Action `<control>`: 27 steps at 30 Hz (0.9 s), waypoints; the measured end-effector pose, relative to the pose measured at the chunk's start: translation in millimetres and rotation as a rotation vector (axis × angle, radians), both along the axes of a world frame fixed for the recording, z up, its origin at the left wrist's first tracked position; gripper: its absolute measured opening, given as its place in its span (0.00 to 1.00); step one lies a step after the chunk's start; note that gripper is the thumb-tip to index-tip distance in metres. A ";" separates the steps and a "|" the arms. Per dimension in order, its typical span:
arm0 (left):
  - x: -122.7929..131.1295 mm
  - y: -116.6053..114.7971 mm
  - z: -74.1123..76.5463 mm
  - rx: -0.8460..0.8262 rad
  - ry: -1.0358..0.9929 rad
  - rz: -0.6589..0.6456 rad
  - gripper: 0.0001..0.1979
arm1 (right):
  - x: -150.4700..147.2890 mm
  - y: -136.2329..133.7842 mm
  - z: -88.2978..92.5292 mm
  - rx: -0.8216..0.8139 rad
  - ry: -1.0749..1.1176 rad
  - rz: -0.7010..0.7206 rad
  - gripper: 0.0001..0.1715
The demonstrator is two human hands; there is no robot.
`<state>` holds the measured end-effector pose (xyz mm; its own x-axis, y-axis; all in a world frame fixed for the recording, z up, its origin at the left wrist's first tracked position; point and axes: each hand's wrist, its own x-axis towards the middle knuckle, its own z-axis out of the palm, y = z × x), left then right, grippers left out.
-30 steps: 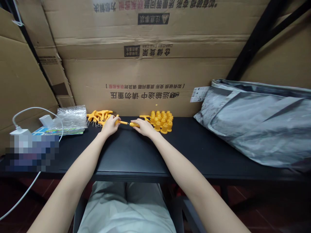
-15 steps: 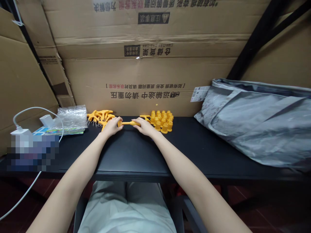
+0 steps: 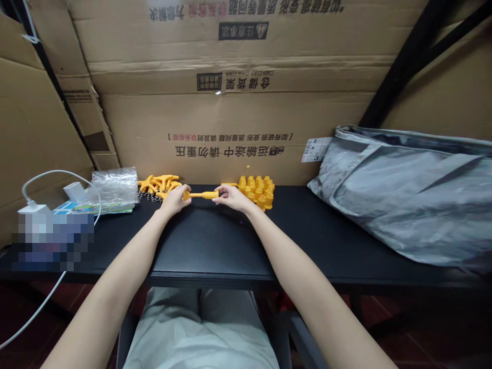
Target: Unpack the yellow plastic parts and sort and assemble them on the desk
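Note:
Over the back of the black table, my left hand (image 3: 177, 200) is closed around the handle end of a yellow corkscrew (image 3: 196, 195). Its ridged yellow shaft points right into a yellow sleeve (image 3: 209, 195). My right hand (image 3: 232, 198) pinches the wide right end of that sleeve between thumb and fingers. Behind my left hand lies a pile of yellow T-shaped handles (image 3: 163, 180) with metal spirals (image 3: 148, 196). Several yellow bell-shaped sleeves (image 3: 261, 187) stand grouped just right of my right hand. The fingers partly hide the held handle.
Bubble wrap (image 3: 115, 187), a white charger (image 3: 36, 218) with a cable and flat packets lie at the left. A large grey bag (image 3: 403, 200) fills the right of the black table (image 3: 215, 246). Cardboard (image 3: 230, 113) stands behind.
My right hand has shifted its hold toward the right end of the sleeve, so more of the sleeve shows. My left hand has moved slightly left with the corkscrew.

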<state>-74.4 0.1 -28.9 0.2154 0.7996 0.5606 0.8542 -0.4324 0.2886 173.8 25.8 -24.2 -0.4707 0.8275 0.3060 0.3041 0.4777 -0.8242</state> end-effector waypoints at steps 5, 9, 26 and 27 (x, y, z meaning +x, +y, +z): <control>1.7 -1.6 1.8 0.015 -0.006 0.001 0.11 | -2.1 -8.7 7.6 -0.135 0.023 0.013 0.26; 3.3 -1.4 0.1 0.023 0.006 0.004 0.11 | -7.9 -10.9 7.5 -0.255 0.009 -0.086 0.36; 4.8 -1.0 -3.1 0.004 -0.029 0.006 0.11 | 3.5 -16.8 14.1 -0.455 0.087 0.045 0.17; 4.9 -1.1 -2.9 0.011 -0.031 0.002 0.11 | 3.0 -16.8 14.5 -0.462 0.090 0.047 0.15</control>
